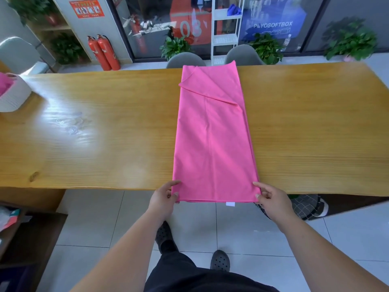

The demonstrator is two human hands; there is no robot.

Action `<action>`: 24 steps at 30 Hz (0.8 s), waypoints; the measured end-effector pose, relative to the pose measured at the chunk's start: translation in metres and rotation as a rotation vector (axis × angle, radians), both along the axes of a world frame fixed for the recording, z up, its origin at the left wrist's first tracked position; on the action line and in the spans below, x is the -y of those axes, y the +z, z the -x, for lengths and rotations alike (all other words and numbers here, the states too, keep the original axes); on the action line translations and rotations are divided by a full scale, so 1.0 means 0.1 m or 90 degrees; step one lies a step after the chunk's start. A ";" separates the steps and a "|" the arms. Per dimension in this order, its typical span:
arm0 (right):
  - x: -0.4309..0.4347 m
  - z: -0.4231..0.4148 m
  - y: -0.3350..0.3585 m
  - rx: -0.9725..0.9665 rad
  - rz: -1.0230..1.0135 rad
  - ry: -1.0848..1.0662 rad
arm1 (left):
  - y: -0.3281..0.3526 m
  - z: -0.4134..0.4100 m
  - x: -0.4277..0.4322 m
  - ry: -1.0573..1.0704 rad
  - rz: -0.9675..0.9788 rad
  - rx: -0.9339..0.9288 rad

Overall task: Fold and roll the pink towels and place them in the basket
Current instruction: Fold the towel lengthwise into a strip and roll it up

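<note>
**Hands on the near corners of the pink towel (212, 144)**

Left hand (163, 196) pinching the near-left corner, thumb on top; right hand (271, 199) pinching the near-right corner. Towel folded into a long strip, straight ahead of both hands, long axis running from the near edge of the counter (105, 133), slightly overhung, to the far edge. Both hands equally near. Likely next: rolling away from the body, toward the far edge. Basket (14, 95) near the counter's far-left corner, well apart, on the left hand's side.

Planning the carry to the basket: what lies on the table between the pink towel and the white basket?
Only bare wooden table, seen in the head view, between towel and basket.
</note>
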State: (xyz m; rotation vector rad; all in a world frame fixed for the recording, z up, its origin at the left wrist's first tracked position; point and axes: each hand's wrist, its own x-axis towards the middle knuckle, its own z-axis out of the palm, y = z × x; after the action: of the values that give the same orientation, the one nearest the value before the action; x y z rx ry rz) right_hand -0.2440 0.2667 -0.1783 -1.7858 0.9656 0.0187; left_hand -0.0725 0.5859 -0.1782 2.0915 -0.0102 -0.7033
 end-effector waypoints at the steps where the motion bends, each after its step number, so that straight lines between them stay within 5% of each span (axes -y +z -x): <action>1: 0.00 0.02 -0.01 0.002 -0.011 -0.004 | -0.01 0.00 -0.03 0.005 0.010 0.000; 10: 0.09 -0.23 0.39 -0.028 -0.187 -0.057 | 0.30 -0.22 0.14 0.061 0.108 -0.055; 16: 0.33 -0.65 1.38 0.349 -0.310 -0.141 | 1.22 -0.69 0.30 0.153 0.483 -0.012; 18: 0.30 -0.59 1.42 0.350 -0.273 -0.128 | 1.21 -0.68 0.22 0.108 0.431 0.024; 24: -0.12 -0.02 0.65 0.071 -0.156 -0.112 | 0.40 -0.16 -0.22 0.008 0.186 -0.026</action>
State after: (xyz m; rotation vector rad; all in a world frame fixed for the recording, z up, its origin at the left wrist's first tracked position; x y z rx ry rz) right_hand -0.2418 0.2784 -0.1131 -1.4589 0.9919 -0.0697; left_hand -0.0565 0.6080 -0.1382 1.7960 -0.0729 -0.6934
